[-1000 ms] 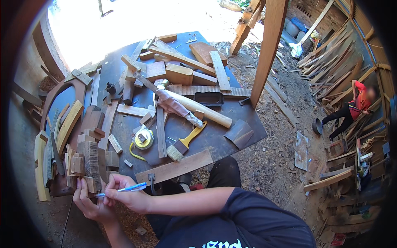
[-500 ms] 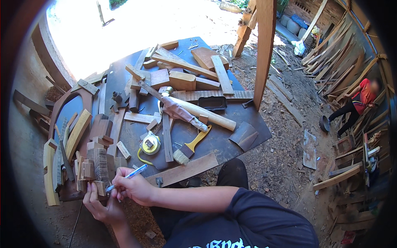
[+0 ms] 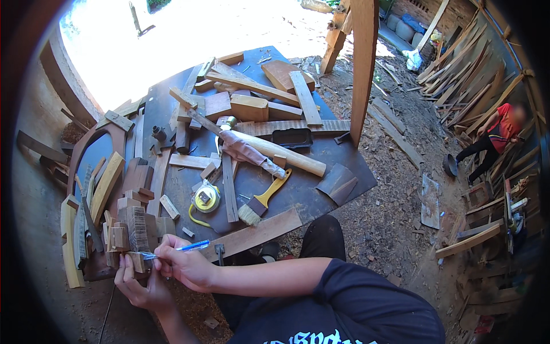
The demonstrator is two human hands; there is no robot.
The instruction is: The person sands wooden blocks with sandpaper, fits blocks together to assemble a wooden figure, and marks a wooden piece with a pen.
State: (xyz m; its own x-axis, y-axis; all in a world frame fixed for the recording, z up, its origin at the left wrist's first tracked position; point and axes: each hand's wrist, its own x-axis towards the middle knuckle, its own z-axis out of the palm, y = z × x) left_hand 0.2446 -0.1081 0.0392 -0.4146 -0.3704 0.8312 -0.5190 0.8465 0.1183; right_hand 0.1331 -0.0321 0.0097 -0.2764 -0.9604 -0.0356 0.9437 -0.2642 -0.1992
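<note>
My right hand (image 3: pixel 188 268) grips a blue pen (image 3: pixel 193 246) that lies nearly level, its tip end over a small wooden block (image 3: pixel 137 262). Closed round that block is my left hand (image 3: pixel 140 289), its fingertips at the block's left edge. Whether the pen tip touches the wood is too small to tell. Just beyond the hands stand several wood offcuts (image 3: pixel 136 222) in a cluster, the small block close against their near side. A loose little wood piece (image 3: pixel 188 232) lies near my right knuckles.
The dark table (image 3: pixel 229 198) carries a tape measure (image 3: pixel 207 198), a paintbrush (image 3: pixel 264 198), a cloth-wrapped tool (image 3: pixel 249 152), a black tray (image 3: pixel 292 138) and stacked timber (image 3: pixel 250 107). A wooden post (image 3: pixel 364 69) rises beyond its right side. Far right, a person in red (image 3: pixel 499 132) stands by leaning planks.
My right hand has turned the pen from a slant to nearly level, its tip end moving left over the block. My left hand keeps its hold. The view has shifted slightly.
</note>
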